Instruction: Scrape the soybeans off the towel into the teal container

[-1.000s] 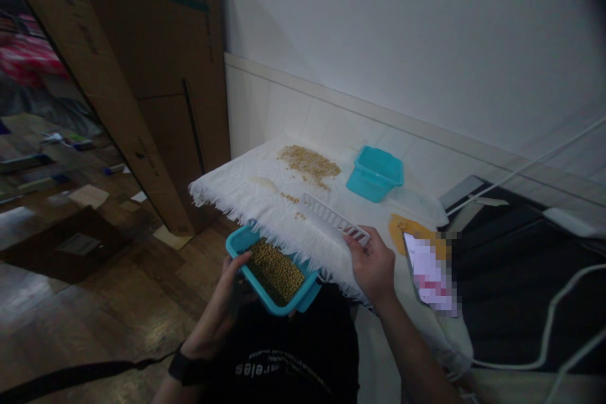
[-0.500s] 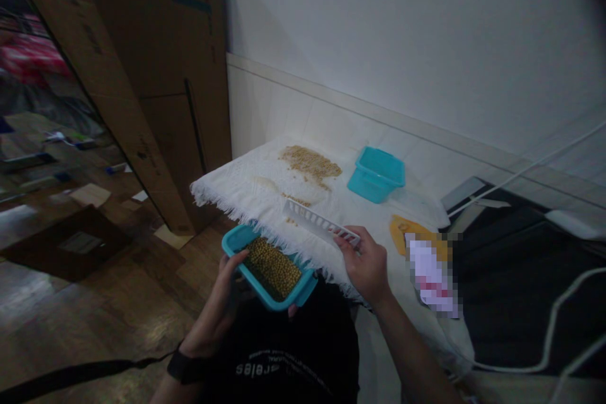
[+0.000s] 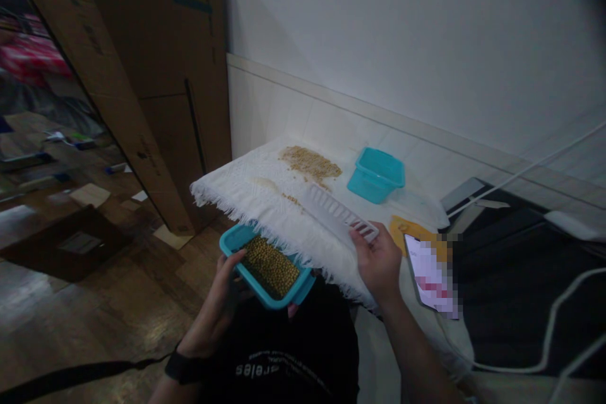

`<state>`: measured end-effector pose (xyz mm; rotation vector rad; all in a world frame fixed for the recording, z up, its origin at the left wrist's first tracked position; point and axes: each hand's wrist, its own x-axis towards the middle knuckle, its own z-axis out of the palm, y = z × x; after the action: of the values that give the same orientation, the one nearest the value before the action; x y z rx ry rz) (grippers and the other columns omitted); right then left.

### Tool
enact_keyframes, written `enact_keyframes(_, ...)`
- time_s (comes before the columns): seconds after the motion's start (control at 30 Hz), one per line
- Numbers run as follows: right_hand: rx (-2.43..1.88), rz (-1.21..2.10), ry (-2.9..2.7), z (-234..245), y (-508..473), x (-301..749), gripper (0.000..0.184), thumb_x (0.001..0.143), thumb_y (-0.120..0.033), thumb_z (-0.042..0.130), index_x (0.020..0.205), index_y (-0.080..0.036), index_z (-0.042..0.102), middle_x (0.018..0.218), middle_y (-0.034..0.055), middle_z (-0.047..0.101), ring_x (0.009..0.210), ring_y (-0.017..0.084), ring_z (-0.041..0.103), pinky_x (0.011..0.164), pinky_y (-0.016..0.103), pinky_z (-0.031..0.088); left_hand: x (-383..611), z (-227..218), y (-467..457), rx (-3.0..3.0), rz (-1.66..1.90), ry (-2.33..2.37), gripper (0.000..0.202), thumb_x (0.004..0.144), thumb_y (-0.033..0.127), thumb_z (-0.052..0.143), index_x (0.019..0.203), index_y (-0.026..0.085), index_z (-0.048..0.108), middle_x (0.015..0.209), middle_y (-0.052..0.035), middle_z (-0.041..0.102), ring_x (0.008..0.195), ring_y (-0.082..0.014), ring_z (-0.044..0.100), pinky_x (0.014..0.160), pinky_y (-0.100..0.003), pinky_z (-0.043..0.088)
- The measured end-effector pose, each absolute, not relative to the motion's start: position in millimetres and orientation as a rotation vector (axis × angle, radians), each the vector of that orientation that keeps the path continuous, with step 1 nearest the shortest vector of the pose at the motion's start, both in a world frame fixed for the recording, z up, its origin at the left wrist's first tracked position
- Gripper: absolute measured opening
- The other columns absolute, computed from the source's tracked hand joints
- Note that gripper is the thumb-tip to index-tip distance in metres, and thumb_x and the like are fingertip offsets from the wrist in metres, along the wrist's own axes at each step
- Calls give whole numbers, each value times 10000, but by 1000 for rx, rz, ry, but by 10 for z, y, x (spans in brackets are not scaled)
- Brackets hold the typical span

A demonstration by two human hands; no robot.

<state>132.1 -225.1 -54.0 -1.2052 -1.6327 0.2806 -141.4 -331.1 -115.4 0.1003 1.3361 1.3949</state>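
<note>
The teal bin (image 3: 237, 238) of soybeans (image 3: 274, 268) is gripped at its rim by the left hand (image 3: 225, 287), presumably kept beneath the cloth's fringe (image 3: 279, 243) as a catch, while the slotted white tray (image 3: 326, 218) is pinched in the right hand (image 3: 380, 265), near loose beans (image 3: 292, 200) ahead-left of that hand.

At ten o'clock a tall brown cardboard box (image 3: 170, 113) stands on the wooden floor (image 3: 146, 284); between nine and ten lies a red-and-white cloth (image 3: 35, 58). At four o'clock a smartphone (image 3: 428, 278) overlaps a yellow-orange sheet (image 3: 398, 230), and a white cable (image 3: 551, 312) curves farther out.
</note>
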Motion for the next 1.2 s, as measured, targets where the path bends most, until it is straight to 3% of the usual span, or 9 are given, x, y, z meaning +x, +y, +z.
enact_keyframes(0.13,-1293,213,-1574,-555,-2026,1401,419,974,-657,690,1018,-241,711,767,51,804,670,265,762,609,332,565,-1419,-1201,-3315,102,1395,1317,731,694,617,922,1309,337,645,1228,-91,790,1144,-404,780,802,-476,632)
enact_keyframes(0.47,-1298,264,-1627,-573,-2092,1345,367,967,-602,675,1001,-240,723,758,43,789,651,257,727,591,321,529,-1423,-1211,-3314,127,1379,1306,720,688,633,913,1270,328,620,1165,-82,767,1125,-387,767,767,-439,601)
enact_keyframes(1.2,-1242,321,-1684,-568,-2234,1311,348,1006,-586,691,1007,-240,731,781,49,813,656,244,752,605,315,567,-1393,-1203,-3321,117,1388,1293,761,700,620,922,1345,342,626,1319,-106,775,1174,-405,771,803,-466,630)
